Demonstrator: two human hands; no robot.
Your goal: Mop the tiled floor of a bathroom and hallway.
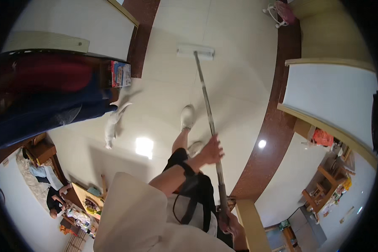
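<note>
I see the flat mop (206, 101) reaching out over the tiled floor (243, 75); the left hand (211, 152) has its grip closed round the mop's pole, the right hand (229, 224) round its dark handle end; a white cat (112, 127) is left of the mop, a pale shoe (187, 117) nearer it.

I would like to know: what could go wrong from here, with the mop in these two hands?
The white pet is on the floor to the left, so the mop might bump it if swung that way. The floor looks glossy; whether it is wet I cannot tell, but a shoe might slip.
</note>
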